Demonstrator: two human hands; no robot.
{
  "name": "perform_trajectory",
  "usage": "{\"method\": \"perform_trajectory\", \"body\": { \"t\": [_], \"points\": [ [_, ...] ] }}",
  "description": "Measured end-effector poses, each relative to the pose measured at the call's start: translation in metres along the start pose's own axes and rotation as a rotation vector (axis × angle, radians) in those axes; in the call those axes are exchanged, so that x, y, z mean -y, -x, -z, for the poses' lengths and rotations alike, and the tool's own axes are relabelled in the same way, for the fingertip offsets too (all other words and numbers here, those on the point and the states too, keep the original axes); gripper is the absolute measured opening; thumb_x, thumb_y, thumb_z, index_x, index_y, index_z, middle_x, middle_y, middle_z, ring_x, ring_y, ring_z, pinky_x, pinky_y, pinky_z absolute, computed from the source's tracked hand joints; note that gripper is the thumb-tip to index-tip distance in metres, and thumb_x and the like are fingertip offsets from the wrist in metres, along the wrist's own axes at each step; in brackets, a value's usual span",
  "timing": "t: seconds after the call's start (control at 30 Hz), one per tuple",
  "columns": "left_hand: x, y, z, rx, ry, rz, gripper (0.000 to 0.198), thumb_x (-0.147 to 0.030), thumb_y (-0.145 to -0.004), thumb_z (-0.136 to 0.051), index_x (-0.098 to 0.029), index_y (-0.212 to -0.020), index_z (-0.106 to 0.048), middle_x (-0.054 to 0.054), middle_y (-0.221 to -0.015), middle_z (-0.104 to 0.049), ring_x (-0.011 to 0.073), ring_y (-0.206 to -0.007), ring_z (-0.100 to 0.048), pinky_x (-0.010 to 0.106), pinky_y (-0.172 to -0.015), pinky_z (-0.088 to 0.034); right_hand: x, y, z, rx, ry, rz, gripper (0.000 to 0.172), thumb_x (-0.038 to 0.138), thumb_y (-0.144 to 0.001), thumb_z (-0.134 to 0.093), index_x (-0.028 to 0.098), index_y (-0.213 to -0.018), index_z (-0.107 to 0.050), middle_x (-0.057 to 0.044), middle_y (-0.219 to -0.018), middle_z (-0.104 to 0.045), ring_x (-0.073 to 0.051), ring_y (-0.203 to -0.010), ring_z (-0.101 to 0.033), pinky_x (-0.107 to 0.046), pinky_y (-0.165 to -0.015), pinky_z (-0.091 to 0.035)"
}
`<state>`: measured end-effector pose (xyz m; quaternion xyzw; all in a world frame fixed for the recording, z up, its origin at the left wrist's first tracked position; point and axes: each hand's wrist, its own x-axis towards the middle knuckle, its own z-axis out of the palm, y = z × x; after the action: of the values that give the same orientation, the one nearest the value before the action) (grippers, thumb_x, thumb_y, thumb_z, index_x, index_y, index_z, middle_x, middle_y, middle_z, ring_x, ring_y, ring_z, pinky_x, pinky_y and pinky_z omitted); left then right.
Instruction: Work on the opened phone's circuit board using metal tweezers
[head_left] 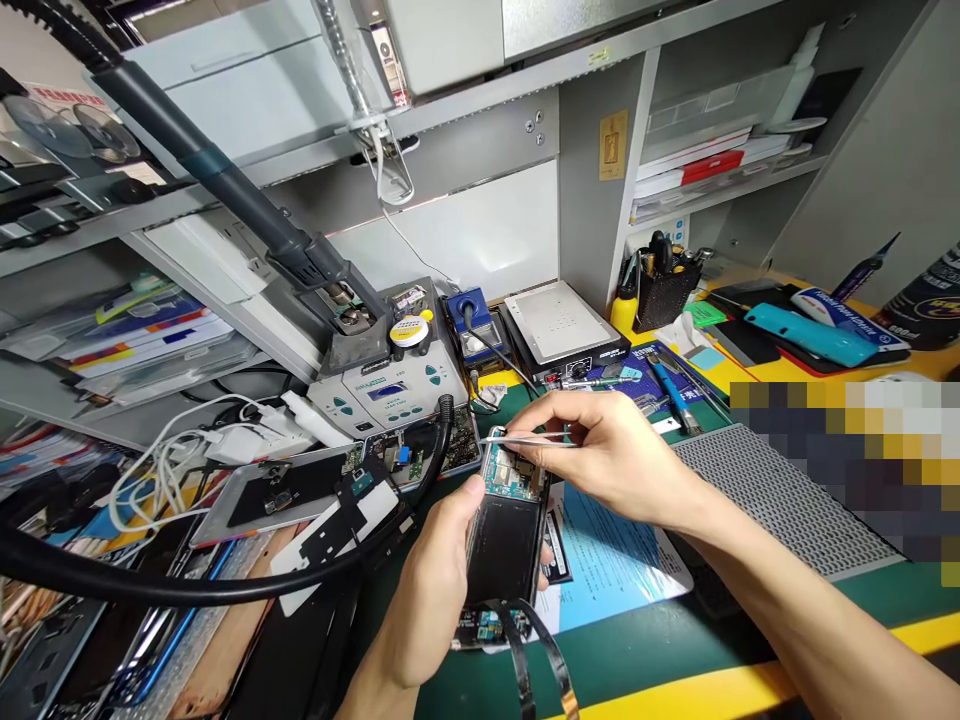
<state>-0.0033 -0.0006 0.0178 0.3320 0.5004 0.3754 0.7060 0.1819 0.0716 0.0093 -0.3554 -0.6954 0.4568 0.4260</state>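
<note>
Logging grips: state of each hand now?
Left hand: closed around the opened, black, rectangular phone.
Right hand: closed, pinching slim silvery tweezers.

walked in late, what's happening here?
The left hand holds an opened smartphone, its insides exposed. The right hand pinches tweezers, tips by the upper end, near the circuit board; whether they touch anything is too small to tell. Two dark flex cables hang from the phone's lower end. A light blue printed sheet lies on the green mat.
</note>
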Motion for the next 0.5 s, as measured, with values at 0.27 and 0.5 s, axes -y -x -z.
{"method": "perform_trajectory", "body": {
  "t": [0.27, 0.5],
  "points": [
    [0.005, -0.001, 0.005, 0.141, 0.098, 0.145, 0.077, -0.066, -0.097, -0.035, -0.005, -0.117, -0.077, 0.018, -0.092, -0.081, 0.0237, -0.078, -0.076, 0.030, -0.075, -0.058, 0.002, -0.001, 0.009, 0.004, -0.223, -0.118, 0.028, 0.041, -0.093, -0.076, 0.016, -0.081, -0.074, 0.003, -0.067, -0.055, -0.012, -0.058, -0.050, -0.025, -0.052, -0.039],
    [0.005, 0.000, 0.008, 0.252, 0.166, 0.138, 0.071, -0.058, -0.100, -0.035, -0.003, -0.122, -0.075, 0.020, -0.099, -0.081, 0.0256, -0.086, -0.077, 0.031, -0.076, -0.056, 0.000, 0.002, 0.021, 0.179, -0.390, -0.199, 0.021, 0.035, -0.093, -0.077, 0.014, -0.092, -0.077, 0.000, -0.074, -0.062, -0.013, -0.066, -0.054, -0.025, -0.061, -0.042]
  ]
}}
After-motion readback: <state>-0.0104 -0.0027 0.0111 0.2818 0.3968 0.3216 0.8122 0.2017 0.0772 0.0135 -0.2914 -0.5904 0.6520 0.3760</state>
